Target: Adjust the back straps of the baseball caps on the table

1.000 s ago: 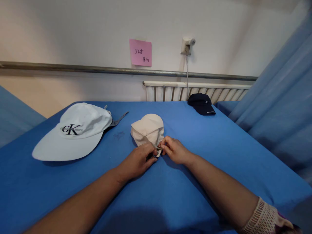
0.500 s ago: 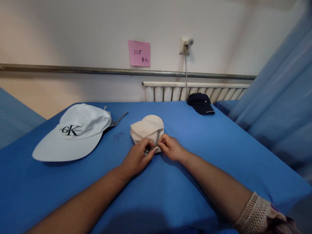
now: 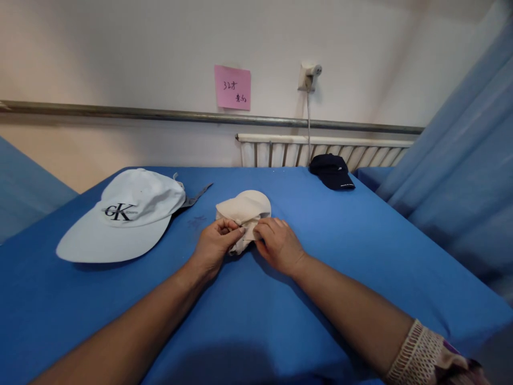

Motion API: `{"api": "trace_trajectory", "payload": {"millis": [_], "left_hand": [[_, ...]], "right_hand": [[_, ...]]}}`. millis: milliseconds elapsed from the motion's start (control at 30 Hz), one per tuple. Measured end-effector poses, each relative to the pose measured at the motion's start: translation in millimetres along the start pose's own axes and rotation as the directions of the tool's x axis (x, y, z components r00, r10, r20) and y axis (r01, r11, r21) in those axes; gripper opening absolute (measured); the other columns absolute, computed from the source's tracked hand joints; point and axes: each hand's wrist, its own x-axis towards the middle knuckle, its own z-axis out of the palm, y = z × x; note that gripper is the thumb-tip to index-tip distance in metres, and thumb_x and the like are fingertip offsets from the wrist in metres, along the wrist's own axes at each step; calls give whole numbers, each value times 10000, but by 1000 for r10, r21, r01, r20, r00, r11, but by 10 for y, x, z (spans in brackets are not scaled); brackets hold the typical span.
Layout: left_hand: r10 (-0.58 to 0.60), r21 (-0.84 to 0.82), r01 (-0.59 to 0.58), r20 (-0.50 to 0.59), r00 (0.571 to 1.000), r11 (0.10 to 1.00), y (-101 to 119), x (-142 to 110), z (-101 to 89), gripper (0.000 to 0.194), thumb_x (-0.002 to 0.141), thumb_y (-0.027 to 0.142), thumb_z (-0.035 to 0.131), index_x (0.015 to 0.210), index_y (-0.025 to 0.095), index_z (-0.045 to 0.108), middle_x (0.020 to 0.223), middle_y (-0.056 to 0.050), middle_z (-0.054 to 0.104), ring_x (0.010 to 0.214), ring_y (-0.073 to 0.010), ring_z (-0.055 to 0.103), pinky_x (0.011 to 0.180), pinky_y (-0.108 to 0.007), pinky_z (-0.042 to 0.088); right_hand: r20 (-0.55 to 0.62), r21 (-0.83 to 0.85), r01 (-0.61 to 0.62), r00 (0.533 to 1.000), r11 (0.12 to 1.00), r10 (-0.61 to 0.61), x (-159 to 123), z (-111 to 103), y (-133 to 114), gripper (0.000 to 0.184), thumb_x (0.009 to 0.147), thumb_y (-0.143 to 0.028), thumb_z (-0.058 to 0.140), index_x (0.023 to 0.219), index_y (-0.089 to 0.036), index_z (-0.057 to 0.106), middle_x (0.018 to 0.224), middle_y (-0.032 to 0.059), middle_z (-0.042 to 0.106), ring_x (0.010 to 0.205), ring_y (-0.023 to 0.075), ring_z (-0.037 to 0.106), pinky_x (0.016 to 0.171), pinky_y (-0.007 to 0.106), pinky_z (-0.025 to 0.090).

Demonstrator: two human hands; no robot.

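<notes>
A small cream cap (image 3: pixel 245 205) lies in the middle of the blue-covered table, its rounded edge turned toward the wall. My left hand (image 3: pixel 216 240) pinches the cap's near left part between thumb and fingers. On the near right side, my right hand (image 3: pixel 279 243) is closed on the cap's fabric, its fingertips partly hidden. Between the two hands the cloth looks bunched and folded. To the left rests a large white cap (image 3: pixel 140 198) with black letters on its front and a grey strap at its back.
A dark navy cap (image 3: pixel 332 171) sits at the table's far right, near a white radiator (image 3: pixel 276 152). The blue table cover (image 3: pixel 256 321) spreads all around. A metal rail (image 3: pixel 168 115), a pink note (image 3: pixel 233 88) and a plugged socket (image 3: pixel 308 77) are on the wall. Blue curtain (image 3: pixel 460 160) hangs at right.
My left hand has shifted left and slightly up along the cap, apart from the right hand. The right hand has turned a little, and the cap's near edge is more bunched.
</notes>
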Motion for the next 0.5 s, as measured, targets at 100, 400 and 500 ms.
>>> {"api": "trace_trajectory", "payload": {"millis": [100, 400, 500], "left_hand": [[87, 104, -86, -13, 996, 991, 5, -2, -32, 327, 590, 298, 825, 721, 161, 558, 607, 38, 574, 501, -81, 506, 451, -190, 383], [86, 244, -134, 201, 976, 960, -143, -14, -41, 320, 671, 345, 784, 790, 169, 544, 717, 23, 589, 608, -109, 581, 524, -211, 451], [68, 192, -107, 203, 977, 975, -178, -16, -20, 344, 657, 341, 795, 804, 169, 536, 746, 16, 596, 649, -120, 603, 560, -226, 481]], "right_hand": [[-5, 47, 20, 1000, 999, -20, -6, 5, 41, 190, 911, -140, 492, 1020, -208, 632, 1123, 105, 633, 1049, 245, 533, 897, 401, 384], [66, 472, -260, 963, 843, 260, 28, 110, 225, 83, 896, -211, 542, 861, -207, 617, 824, 10, 640, 809, 161, 560, 779, 300, 415], [153, 655, -313, 946, 688, 284, 40, 141, 271, 64, 873, -225, 547, 837, -193, 588, 795, -10, 614, 761, 135, 555, 752, 277, 435]]}}
